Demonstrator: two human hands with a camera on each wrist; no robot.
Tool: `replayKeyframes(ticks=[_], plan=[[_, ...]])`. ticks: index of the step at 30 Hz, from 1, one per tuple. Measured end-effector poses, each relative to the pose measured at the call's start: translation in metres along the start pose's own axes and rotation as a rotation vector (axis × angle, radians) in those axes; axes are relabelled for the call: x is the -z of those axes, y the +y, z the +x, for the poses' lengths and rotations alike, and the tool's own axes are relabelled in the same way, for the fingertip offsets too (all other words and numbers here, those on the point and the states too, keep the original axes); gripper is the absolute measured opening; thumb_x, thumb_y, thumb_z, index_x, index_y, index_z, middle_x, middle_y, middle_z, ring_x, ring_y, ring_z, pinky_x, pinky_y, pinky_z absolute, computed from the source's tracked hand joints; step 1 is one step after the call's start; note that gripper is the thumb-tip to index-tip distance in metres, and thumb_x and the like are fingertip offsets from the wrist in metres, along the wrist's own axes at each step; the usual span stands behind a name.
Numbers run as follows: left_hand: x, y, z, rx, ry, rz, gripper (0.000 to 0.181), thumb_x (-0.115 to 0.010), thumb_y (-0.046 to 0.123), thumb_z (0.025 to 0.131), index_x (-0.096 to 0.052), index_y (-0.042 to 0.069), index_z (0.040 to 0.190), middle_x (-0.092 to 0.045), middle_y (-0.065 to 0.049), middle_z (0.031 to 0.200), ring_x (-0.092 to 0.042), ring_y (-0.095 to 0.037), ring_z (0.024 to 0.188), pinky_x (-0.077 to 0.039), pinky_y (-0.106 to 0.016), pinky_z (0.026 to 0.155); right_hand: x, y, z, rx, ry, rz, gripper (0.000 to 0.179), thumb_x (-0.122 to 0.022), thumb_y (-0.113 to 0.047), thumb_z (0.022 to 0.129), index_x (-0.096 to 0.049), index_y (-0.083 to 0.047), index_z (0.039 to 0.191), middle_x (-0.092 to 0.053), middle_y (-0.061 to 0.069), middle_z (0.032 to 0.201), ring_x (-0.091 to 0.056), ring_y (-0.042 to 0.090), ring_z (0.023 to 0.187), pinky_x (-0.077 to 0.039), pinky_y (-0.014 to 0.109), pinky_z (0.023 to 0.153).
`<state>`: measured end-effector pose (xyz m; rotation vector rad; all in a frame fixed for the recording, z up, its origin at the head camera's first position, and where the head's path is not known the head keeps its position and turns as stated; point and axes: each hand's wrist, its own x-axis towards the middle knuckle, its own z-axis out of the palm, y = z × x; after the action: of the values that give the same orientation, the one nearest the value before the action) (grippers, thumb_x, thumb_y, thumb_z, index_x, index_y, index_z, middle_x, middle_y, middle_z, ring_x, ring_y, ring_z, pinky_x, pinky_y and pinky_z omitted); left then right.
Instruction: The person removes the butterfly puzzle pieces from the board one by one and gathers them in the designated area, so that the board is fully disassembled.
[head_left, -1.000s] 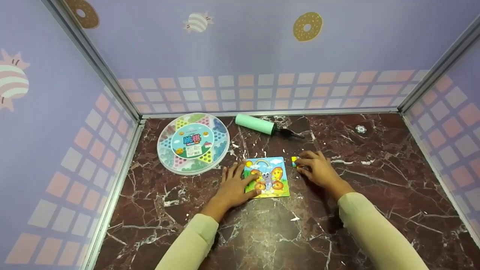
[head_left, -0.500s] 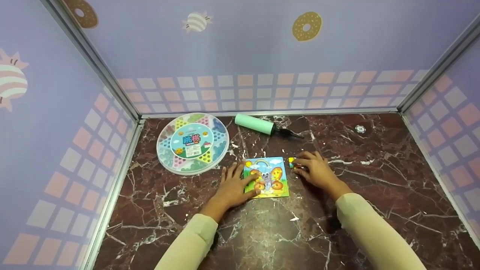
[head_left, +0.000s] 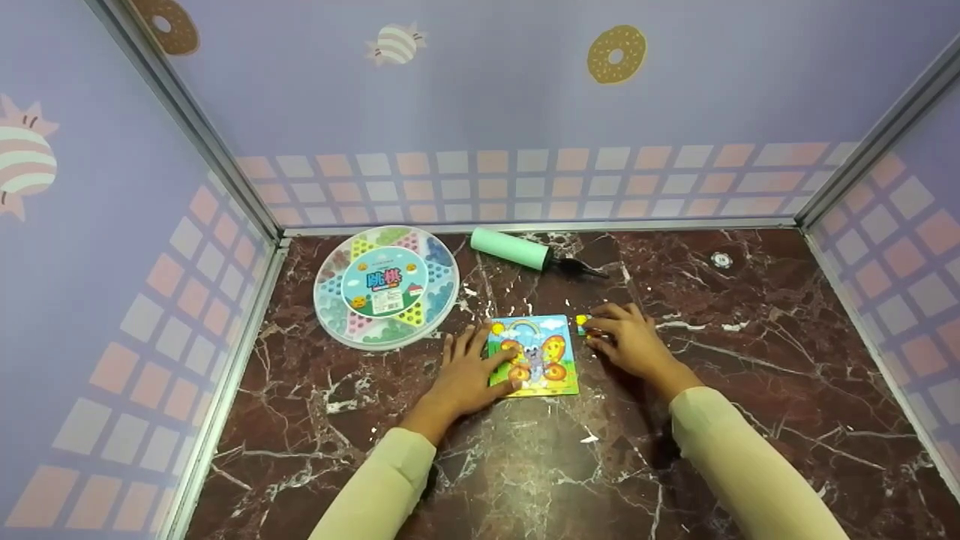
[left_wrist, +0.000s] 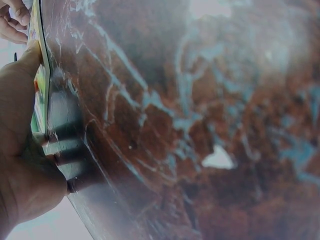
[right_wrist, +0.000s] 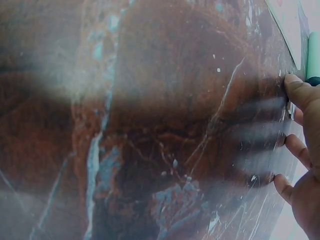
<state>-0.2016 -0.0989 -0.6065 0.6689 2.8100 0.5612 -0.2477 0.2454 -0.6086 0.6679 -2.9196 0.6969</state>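
A square jigsaw puzzle (head_left: 553, 330) with a cartoon butterfly, rainbow and sun lies flat on the dark marbled surface. My left hand (head_left: 466, 379) rests on its left side, fingers spread, the index finger on the picture and the thumb along the lower edge. In the left wrist view, the puzzle's thin edge (left_wrist: 46, 80) shows beside that thumb. Just right of the puzzle, my right hand (head_left: 630, 341) pinches a small yellow, blue and green puzzle piece (head_left: 581, 324) low against the surface. Its fingers hide most of the piece.
A round Chinese checkers set (head_left: 384, 281) lies at the back left. Behind the puzzle is a mint-green balloon pump (head_left: 510, 248) with a black nozzle. A small white chip (head_left: 721, 259) lies at the back right. Patterned purple walls (head_left: 495, 97) enclose three sides.
My right hand has moved slightly left with the piece, closer to the puzzle's right edge, then stayed there. The left hand has kept its place.
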Motion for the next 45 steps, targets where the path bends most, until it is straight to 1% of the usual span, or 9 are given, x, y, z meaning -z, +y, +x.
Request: replayKeyframes(ticks=[6,10,15,18,26,32,36,39,45], plan=[[-0.003,-0.002,0.001,-0.002,0.002,-0.03,0.064,-0.06,0.064,0.107,-0.056,0.034,0.164,-0.015,-0.019,0.186,-0.013,-0.052,0.171,-0.005,-0.078,0.135,0.0,0.001,0.0,-0.002,0.001,0.007,0.03,-0.082,-0.025,0.102,-0.082,-0.018,0.131,-0.069,0.012,0.145,-0.058,0.042,0.123,-0.046,0.078,0.096],[-0.004,-0.003,0.002,0.01,-0.017,-0.036,0.065,-0.059,0.064,0.107,-0.054,0.035,0.165,-0.012,-0.018,0.187,-0.01,-0.051,0.172,-0.001,-0.076,0.135,-0.001,0.001,0.0,-0.005,-0.005,0.01,0.03,-0.081,-0.025,0.102,-0.081,-0.018,0.131,-0.069,0.011,0.145,-0.058,0.042,0.122,-0.046,0.077,0.096],[0.0,-0.001,0.001,0.007,-0.014,-0.014,0.066,-0.057,0.067,0.108,-0.054,0.034,0.165,-0.014,-0.018,0.186,-0.013,-0.051,0.171,-0.006,-0.077,0.135,0.0,0.0,0.001,-0.015,-0.013,0.014,0.031,-0.08,-0.025,0.103,-0.08,-0.018,0.133,-0.068,0.011,0.146,-0.058,0.042,0.123,-0.046,0.076,0.096],[0.001,-0.001,0.0,0.009,-0.018,-0.006,0.066,-0.056,0.068,0.108,-0.053,0.035,0.166,-0.013,-0.017,0.187,-0.012,-0.051,0.171,-0.006,-0.077,0.135,0.0,-0.001,0.003,-0.026,-0.01,0.019,0.035,-0.081,-0.025,0.102,-0.079,-0.016,0.136,-0.067,0.013,0.147,-0.057,0.043,0.124,-0.046,0.077,0.096],[-0.001,-0.002,0.001,0.009,-0.017,-0.013,0.064,-0.056,0.066,0.108,-0.054,0.035,0.165,-0.018,-0.019,0.185,-0.013,-0.051,0.171,-0.007,-0.078,0.135,-0.001,-0.016,0.01,-0.071,-0.031,0.03,0.045,-0.08,-0.033,0.103,-0.074,-0.013,0.144,-0.063,0.014,0.151,-0.055,0.042,0.131,-0.045,0.077,0.1],[-0.001,-0.002,0.001,0.006,-0.026,-0.016,0.064,-0.056,0.066,0.109,-0.054,0.035,0.165,-0.017,-0.019,0.186,-0.011,-0.051,0.172,-0.005,-0.078,0.135,-0.006,-0.031,0.018,-0.03,-0.033,0.03,0.044,-0.081,-0.034,0.102,-0.075,-0.013,0.141,-0.065,0.016,0.147,-0.055,0.045,0.132,-0.046,0.077,0.1],[0.0,-0.003,0.002,-0.001,-0.031,-0.021,0.063,-0.057,0.063,0.109,-0.053,0.035,0.165,-0.017,-0.02,0.185,-0.012,-0.053,0.171,-0.005,-0.079,0.134,-0.011,-0.041,0.023,0.004,-0.038,0.016,0.04,-0.081,-0.033,0.103,-0.078,-0.014,0.137,-0.066,0.014,0.141,-0.056,0.044,0.128,-0.047,0.071,0.093],[0.001,-0.002,0.002,0.003,-0.037,-0.014,0.064,-0.056,0.065,0.109,-0.053,0.036,0.165,-0.018,-0.02,0.185,-0.013,-0.053,0.171,-0.006,-0.079,0.134,-0.014,-0.047,0.026,0.023,-0.048,-0.001,0.038,-0.081,-0.035,0.103,-0.079,-0.014,0.135,-0.067,0.012,0.137,-0.057,0.041,0.124,-0.046,0.067,0.09],[0.005,0.001,0.002,0.018,-0.048,0.011,0.065,-0.055,0.068,0.108,-0.052,0.037,0.166,-0.018,-0.018,0.186,-0.014,-0.053,0.171,-0.007,-0.078,0.135,-0.018,-0.059,0.031,0.029,-0.09,0.01,0.039,-0.079,-0.037,0.104,-0.078,-0.015,0.136,-0.066,0.011,0.139,-0.055,0.039,0.123,-0.044,0.067,0.092]])
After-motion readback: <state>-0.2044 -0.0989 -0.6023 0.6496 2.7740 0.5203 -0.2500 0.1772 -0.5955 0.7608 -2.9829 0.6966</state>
